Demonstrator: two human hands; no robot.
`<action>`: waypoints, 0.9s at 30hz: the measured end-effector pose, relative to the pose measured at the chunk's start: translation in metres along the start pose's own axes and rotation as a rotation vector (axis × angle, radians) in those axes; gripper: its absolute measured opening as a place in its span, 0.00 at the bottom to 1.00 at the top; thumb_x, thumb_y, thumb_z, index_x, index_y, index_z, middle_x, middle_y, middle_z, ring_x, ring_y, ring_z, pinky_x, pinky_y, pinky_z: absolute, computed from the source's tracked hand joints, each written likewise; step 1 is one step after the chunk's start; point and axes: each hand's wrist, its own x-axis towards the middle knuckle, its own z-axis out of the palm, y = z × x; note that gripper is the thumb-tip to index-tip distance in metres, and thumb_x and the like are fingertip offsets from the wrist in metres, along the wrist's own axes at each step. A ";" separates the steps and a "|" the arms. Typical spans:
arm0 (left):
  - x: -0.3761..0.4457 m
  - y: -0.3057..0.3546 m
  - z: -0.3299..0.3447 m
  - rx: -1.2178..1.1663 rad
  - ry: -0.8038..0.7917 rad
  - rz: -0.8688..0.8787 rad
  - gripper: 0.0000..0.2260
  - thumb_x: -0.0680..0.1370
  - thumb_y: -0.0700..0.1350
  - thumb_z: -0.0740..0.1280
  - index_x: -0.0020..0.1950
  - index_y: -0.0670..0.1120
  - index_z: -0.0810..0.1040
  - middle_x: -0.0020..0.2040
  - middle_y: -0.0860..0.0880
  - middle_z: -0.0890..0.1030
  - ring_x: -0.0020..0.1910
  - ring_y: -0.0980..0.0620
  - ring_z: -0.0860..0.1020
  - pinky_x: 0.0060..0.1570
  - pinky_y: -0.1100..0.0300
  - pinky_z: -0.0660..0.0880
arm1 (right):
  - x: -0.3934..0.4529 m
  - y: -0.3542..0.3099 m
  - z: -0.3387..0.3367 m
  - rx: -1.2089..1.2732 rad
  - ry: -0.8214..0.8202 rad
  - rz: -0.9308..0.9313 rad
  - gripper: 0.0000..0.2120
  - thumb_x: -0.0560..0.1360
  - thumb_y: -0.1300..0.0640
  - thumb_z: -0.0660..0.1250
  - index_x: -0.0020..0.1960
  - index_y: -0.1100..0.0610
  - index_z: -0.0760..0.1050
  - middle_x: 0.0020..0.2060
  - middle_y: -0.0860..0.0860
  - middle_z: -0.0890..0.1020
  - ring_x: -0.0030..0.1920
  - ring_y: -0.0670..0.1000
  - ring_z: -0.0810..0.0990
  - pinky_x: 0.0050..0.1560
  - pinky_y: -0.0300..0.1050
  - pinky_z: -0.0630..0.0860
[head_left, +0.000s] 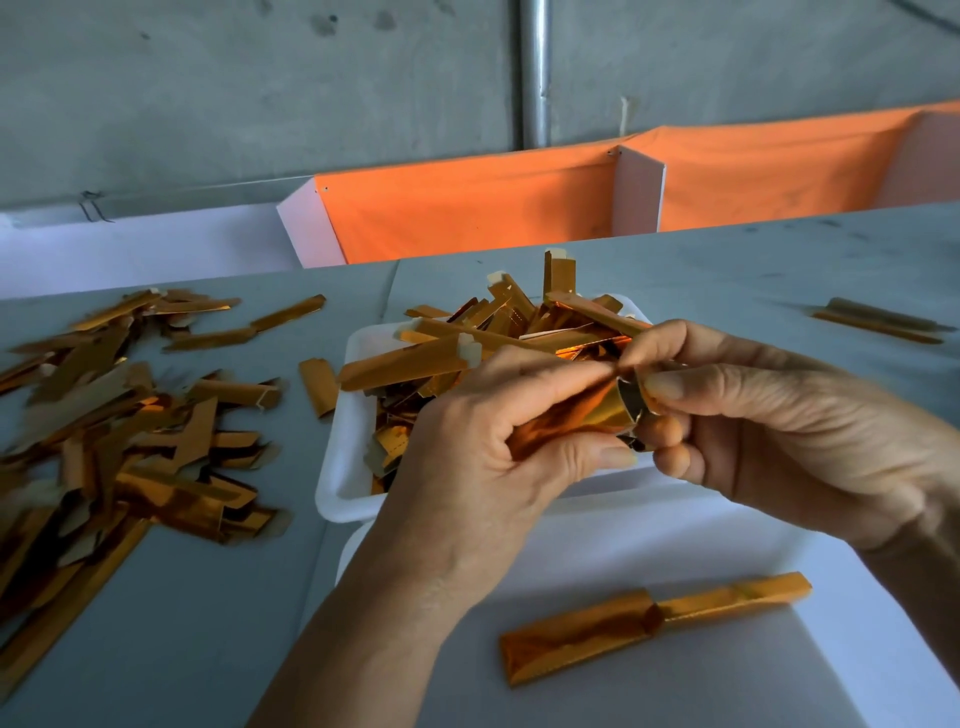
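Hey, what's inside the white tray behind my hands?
A heap of gold foil strips, some with pale tabs, fills the white tray. The left hand and right hand cover its near right part; what lies there cannot be seen.

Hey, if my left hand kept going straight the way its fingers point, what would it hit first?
The right hand: its fingertips pinch the other end of the same gold foil piece that the left hand holds, seemingly right ahead.
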 end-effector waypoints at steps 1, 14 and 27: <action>0.000 0.000 0.000 -0.001 0.000 0.000 0.19 0.69 0.47 0.72 0.60 0.48 0.80 0.54 0.54 0.80 0.56 0.56 0.78 0.53 0.66 0.75 | 0.000 0.001 -0.001 0.019 -0.010 -0.003 0.17 0.58 0.57 0.81 0.45 0.56 0.82 0.31 0.51 0.78 0.30 0.45 0.79 0.31 0.38 0.78; -0.002 0.003 0.001 -0.108 0.015 -0.102 0.18 0.66 0.48 0.76 0.54 0.53 0.76 0.49 0.55 0.83 0.51 0.59 0.81 0.51 0.65 0.77 | 0.001 -0.001 0.008 -0.102 0.077 -0.067 0.21 0.52 0.53 0.83 0.41 0.57 0.81 0.29 0.53 0.76 0.27 0.47 0.75 0.27 0.37 0.74; -0.002 0.002 -0.001 -0.014 0.022 -0.074 0.16 0.66 0.50 0.76 0.48 0.51 0.75 0.46 0.54 0.82 0.48 0.57 0.81 0.47 0.61 0.78 | 0.002 -0.003 0.018 -0.293 0.142 -0.094 0.06 0.62 0.62 0.70 0.37 0.54 0.81 0.26 0.54 0.76 0.25 0.48 0.75 0.26 0.37 0.73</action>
